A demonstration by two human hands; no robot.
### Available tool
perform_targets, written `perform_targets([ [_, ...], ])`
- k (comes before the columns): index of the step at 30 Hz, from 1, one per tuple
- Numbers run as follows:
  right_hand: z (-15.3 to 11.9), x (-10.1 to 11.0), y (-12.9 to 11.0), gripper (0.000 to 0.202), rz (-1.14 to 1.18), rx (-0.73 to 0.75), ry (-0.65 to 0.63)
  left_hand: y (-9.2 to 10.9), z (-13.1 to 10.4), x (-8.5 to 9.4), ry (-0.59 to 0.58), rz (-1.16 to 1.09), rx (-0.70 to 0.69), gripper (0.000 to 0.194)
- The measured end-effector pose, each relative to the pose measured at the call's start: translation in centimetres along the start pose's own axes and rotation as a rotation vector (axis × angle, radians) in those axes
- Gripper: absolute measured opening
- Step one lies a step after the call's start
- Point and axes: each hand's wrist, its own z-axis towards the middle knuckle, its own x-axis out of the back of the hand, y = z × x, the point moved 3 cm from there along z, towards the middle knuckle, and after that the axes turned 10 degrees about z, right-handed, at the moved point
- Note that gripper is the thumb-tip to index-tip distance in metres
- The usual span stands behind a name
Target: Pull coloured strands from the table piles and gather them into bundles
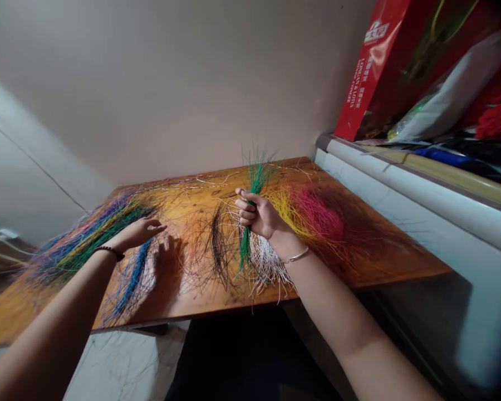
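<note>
My right hand (256, 214) is wrapped round a bundle of green strands (258, 177), held upright above the wooden table (183, 301). Its ends fan out above and below the fist. White strands (269, 264) lie just under that wrist, with black strands (217, 242) to their left. My left hand (140, 231) hovers over the left part, thumb and fingers stretched forward, near a blue bundle (133, 278). Whether its fingertips touch any strands cannot be made out. Beside it lie green strands (104, 239) and other colours in a long pile.
Yellow strands (286, 211) and pink strands (319, 214) lie right of my right hand. Thin loose strands run along the table's back edge by the wall. A white ledge (401, 167) borders the right side, holding a red box (367, 67) and plastic bags.
</note>
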Motion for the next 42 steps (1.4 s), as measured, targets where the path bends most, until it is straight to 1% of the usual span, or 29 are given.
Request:
perform_targets([
  [1,0.0,0.0,-0.1,0.016,0.013,-0.002,-0.007,1.0,-0.4,0.5,0.069,0.085,-0.006,0.047],
  [2,0.0,0.1,-0.2,0.017,0.028,-0.003,-0.015,2.3,-0.9,0.9,0.122,0.154,-0.025,0.046],
  [3,0.0,0.1,-0.3,0.018,0.045,-0.002,-0.023,4.0,-1.4,1.2,0.171,0.175,-0.060,0.045],
  [4,0.0,0.1,-0.3,0.018,0.065,0.001,-0.032,6.0,-1.9,1.5,0.210,0.129,-0.107,0.045],
  [5,-0.1,0.2,-0.4,0.019,0.088,0.009,-0.040,8.2,-2.3,1.5,0.218,0.030,-0.170,0.046],
  [7,-0.1,0.3,-0.6,0.019,0.132,0.047,-0.046,12.8,-2.7,0.9,0.137,-0.252,-0.303,0.049],
  [10,-0.2,0.6,-1.2,0.025,0.163,0.138,-0.023,18.9,-2.9,-1.2,-0.079,-0.681,-0.475,0.051],
  [11,-0.3,0.7,-1.4,0.029,0.159,0.171,-0.004,20.5,-2.8,-2.0,-0.159,-0.799,-0.497,0.053],
  [12,-0.4,0.7,-1.7,0.034,0.148,0.204,0.019,21.7,-2.8,-2.6,-0.208,-0.893,-0.503,0.055],
  [15,-0.6,0.5,-2.5,0.047,0.085,0.291,0.094,24.2,-2.9,-3.9,-0.344,-1.027,-0.504,0.061],
  [18,-0.7,0.0,-2.8,0.049,-0.017,0.342,0.134,25.3,-3.6,-4.4,-0.509,-1.163,-0.487,0.064],
  [20,-0.7,-0.3,-2.7,0.048,-0.093,0.350,0.150,25.4,-4.1,-4.3,-0.582,-1.306,-0.450,0.056],
  [22,-0.6,-0.4,-2.4,0.043,-0.142,0.351,0.162,25.1,-4.4,-4.2,-0.621,-1.436,-0.402,0.045],
  [24,-0.4,-0.2,-1.9,0.032,-0.166,0.339,0.156,24.5,-4.3,-4.0,-0.628,-1.539,-0.362,0.038],
  [26,-0.2,0.1,-1.3,0.023,-0.201,0.313,0.130,23.8,-3.9,-3.8,-0.578,-1.616,-0.328,0.037],
  [29,0.3,0.7,-0.3,0.022,-0.294,0.254,0.109,22.7,-3.1,-3.9,-0.448,-1.686,-0.282,0.039],
  [30,0.5,1.0,0.0,0.023,-0.329,0.241,0.120,22.5,-2.8,-4.1,-0.407,-1.695,-0.268,0.039],
  [32,0.9,1.6,0.6,0.023,-0.397,0.245,0.190,22.2,-2.4,-4.5,-0.350,-1.695,-0.249,0.040],
  [36,1.3,2.8,0.9,0.027,-0.505,0.340,0.375,22.2,-1.9,-5.8,-0.324,-1.659,-0.235,0.041],
  [39,1.4,3.2,0.8,0.031,-0.573,0.376,0.391,22.3,-1.8,-6.3,-0.316,-1.631,-0.216,0.042],
  [42,1.4,3.2,0.5,0.031,-0.632,0.373,0.380,22.4,-1.8,-6.5,-0.248,-1.585,-0.203,0.043],
])
